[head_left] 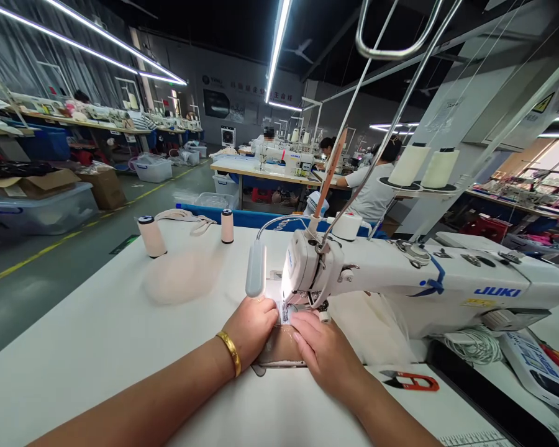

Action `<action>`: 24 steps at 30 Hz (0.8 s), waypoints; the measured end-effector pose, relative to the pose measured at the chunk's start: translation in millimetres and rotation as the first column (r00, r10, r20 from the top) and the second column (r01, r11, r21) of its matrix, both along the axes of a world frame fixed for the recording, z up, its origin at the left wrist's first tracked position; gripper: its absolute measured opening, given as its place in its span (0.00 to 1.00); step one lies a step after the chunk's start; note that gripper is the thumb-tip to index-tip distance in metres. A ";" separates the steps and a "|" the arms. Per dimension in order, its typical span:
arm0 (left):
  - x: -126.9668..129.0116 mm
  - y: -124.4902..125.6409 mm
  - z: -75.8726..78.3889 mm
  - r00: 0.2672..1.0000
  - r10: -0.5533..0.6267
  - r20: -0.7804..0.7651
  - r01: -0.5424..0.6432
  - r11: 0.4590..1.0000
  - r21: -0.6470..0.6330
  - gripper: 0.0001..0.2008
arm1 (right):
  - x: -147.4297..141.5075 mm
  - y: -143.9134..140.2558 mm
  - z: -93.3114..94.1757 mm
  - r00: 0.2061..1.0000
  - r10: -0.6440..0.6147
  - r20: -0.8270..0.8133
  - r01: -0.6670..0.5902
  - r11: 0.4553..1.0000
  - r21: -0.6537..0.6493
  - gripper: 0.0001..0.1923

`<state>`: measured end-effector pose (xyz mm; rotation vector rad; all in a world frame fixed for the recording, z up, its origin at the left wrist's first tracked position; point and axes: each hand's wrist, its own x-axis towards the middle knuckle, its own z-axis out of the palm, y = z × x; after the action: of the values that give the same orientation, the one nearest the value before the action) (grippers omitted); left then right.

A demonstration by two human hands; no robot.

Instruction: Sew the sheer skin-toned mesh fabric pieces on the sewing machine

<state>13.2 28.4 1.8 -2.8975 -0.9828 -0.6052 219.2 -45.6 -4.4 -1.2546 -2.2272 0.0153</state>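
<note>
My left hand [250,327], with a gold bangle on the wrist, presses a small pale piece of fabric [279,349] flat just left of the needle. On the other side, my right hand [325,352] lies on the same fabric with its fingertips at the presser foot [289,313]. Above both hands stands the white JUKI sewing machine [428,287], and its lamp lights the needle area. The fabric is mostly hidden under my hands.
Two thread cones [151,236] [227,226] and a sheer pinkish fabric piece [181,277] sit on the white table [97,347] at left. Red thread snips [412,380] lie at right. Two large spools [423,166] stand behind the machine. Other people sew at far benches.
</note>
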 end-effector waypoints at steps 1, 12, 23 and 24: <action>-1.0 0.1 1.4 1.000 0.015 0.005 -0.015 1.000 -0.007 0.12 | -0.4 -0.7 0.3 1.000 0.024 -0.010 -0.024 0.999 0.021 0.16; -61.6 -53.7 42.7 0.976 0.107 0.189 -0.030 0.928 -0.372 0.05 | -31.2 -19.5 34.0 0.962 0.249 -0.110 -0.253 0.967 -0.022 0.31; 14.9 -25.8 42.1 0.947 0.274 -0.169 -0.312 0.912 -0.268 0.10 | -19.8 -22.0 12.5 0.953 0.065 -0.297 0.001 0.977 0.215 0.12; 19.9 -20.2 39.7 0.941 0.288 -0.179 -0.328 0.907 -0.264 0.09 | -18.3 -20.7 10.2 0.950 0.060 -0.306 0.004 0.979 0.204 0.12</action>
<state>33.1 8.2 41.5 -2.8676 -1.5867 -0.2571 200.9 -66.2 5.8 -1.0321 -1.9217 -0.0026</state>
